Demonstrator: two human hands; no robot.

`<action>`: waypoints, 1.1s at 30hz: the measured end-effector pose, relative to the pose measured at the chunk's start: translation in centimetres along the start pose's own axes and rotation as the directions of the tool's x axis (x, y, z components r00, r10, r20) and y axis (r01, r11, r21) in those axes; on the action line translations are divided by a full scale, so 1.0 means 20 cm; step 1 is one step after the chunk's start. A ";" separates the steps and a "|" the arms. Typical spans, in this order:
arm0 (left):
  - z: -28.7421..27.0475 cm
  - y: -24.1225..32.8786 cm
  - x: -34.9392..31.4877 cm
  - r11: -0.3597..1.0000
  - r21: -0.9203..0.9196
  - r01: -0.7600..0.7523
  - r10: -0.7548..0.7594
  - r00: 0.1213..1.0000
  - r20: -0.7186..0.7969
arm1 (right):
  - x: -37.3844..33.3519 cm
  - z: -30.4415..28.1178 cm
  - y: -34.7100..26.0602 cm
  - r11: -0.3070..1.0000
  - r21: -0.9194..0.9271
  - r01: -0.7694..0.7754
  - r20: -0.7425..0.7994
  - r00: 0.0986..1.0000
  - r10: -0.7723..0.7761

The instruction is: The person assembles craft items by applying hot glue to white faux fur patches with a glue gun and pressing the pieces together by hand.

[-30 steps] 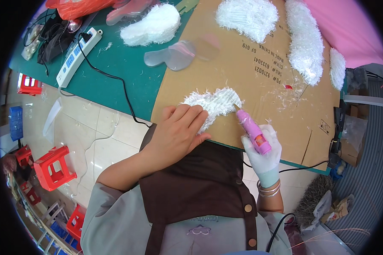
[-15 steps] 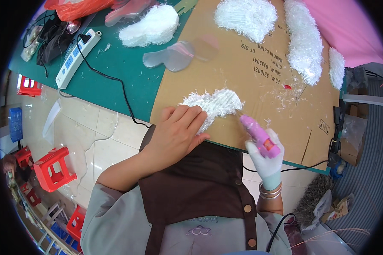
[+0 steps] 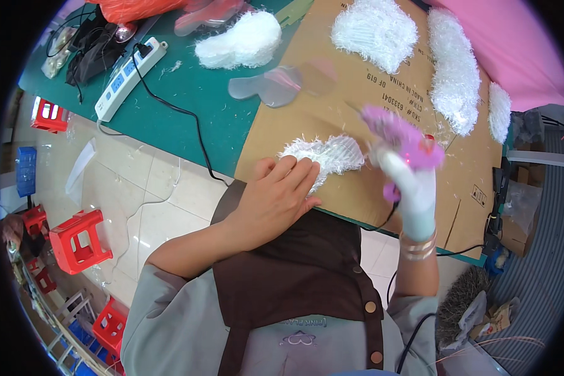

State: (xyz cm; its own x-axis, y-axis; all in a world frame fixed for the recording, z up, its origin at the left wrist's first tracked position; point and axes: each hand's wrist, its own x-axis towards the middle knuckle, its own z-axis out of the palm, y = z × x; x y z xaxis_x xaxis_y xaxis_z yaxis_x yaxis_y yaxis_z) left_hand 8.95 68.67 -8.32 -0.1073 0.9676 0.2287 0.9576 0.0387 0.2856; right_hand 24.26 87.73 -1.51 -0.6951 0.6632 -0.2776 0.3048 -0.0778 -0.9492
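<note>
My left hand (image 3: 274,195) is bare and rests on a small white shaggy fabric piece (image 3: 338,154), pinning it to the cardboard near the table's front edge. The fingers cover that piece's left part, while its ribbed right end shows. In my right hand (image 3: 412,191), which wears a white glove, is a pink hot glue gun (image 3: 390,126), blurred by motion. Its nozzle points up and to the left, raised off the fabric and apart from it. A black cord runs down from the gun's handle.
A brown cardboard sheet (image 3: 464,182) covers the right of the green table (image 3: 175,119). Larger white shaggy pieces (image 3: 375,34) lie along the far side. Clear plastic shapes (image 3: 276,86) are left of centre. A white power strip (image 3: 129,81) trails cords. Red stools (image 3: 81,241) stand below left.
My right hand has swung the glue gun up and to the right, away from the shaggy piece. My left hand keeps its hold on the fabric. The whole view has shifted slightly.
</note>
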 end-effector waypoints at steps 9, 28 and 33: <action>-0.01 0.04 0.01 0.992 0.125 -0.011 0.013 1.000 -0.009 | 0.50 0.28 0.00 0.988 0.073 -0.138 0.509 0.857 0.082; 0.01 0.06 0.02 0.995 0.101 -0.012 0.013 1.000 -0.012 | 0.37 0.21 -0.01 0.976 -0.194 -0.096 0.453 0.874 0.176; -0.01 0.07 0.06 0.997 0.079 -0.004 0.003 1.000 0.013 | 0.43 0.09 -0.09 0.997 0.083 -0.010 0.338 0.941 -0.018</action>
State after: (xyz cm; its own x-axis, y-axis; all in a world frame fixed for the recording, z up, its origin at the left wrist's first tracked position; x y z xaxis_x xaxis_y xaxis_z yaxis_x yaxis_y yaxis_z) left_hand 10.03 69.77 -7.54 -0.1012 0.9709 0.2170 0.9761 0.0547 0.2104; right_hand 16.48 92.22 -2.53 -0.8797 0.3738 -0.2938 0.2570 -0.1459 -0.9553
